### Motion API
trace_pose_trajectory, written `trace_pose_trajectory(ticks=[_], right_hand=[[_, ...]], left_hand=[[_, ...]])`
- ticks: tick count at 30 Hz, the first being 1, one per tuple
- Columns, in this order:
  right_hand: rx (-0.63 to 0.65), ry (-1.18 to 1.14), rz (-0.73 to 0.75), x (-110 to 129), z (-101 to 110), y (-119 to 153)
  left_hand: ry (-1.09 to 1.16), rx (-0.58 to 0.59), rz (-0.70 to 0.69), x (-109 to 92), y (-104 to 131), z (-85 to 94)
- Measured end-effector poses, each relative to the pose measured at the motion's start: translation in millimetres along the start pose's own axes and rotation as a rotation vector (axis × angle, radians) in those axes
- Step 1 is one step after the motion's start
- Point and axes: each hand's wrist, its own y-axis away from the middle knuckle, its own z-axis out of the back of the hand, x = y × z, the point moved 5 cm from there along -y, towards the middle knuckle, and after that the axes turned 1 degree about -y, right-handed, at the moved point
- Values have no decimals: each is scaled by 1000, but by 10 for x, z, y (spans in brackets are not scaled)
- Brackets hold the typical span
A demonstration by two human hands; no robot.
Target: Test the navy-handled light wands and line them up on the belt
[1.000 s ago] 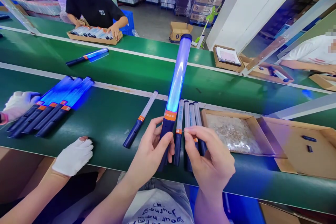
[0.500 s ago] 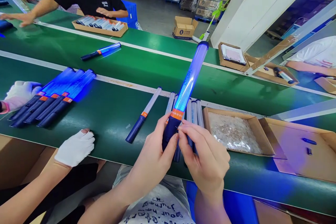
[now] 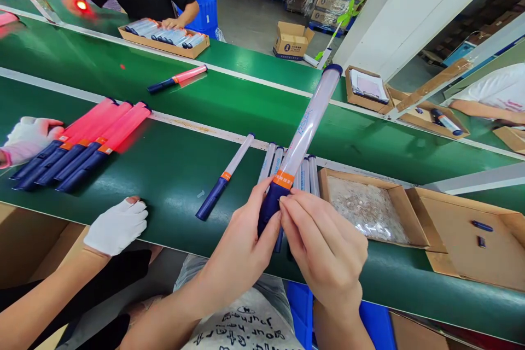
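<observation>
One held baton (image 3: pixel 309 120), rising from left hand (image 3: pixel 241 240); left fingers wrapped round its dark handle. Right hand (image 3: pixel 324 240): thumb and index pinching one small piece (image 3: pixel 280 202), mostly hidden, against the handle. Four red batons (image 3: pixel 80 163) well left of the fingers; one loose baton (image 3: pixel 225 176) nearer, also left. Bunch (image 3: pixel 313 175) just beyond the fingers, partly hidden, can't count. Two boxes right of right fingers: bag box (image 3: pixel 404 205), then parts box (image 3: pixel 455 235) with two dark bits (image 3: pixel 482 226). Versus one second ago: held baton blue then, unlit now; four batons went blue to red; right fingertips now at handle, previously apart.
</observation>
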Motion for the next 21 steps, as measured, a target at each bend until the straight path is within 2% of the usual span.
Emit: trace_pose_trajectory(ticks=[5,15,21], right_hand=[[40,4,22,13,-4,19],[26,3,0,7,-30,1],[-27,-37,-43,-14,-17,-30]], left_hand=[[40,21,35,18,0,3],[46,27,58,50,-39,39],[72,52,78,56,-37,25]])
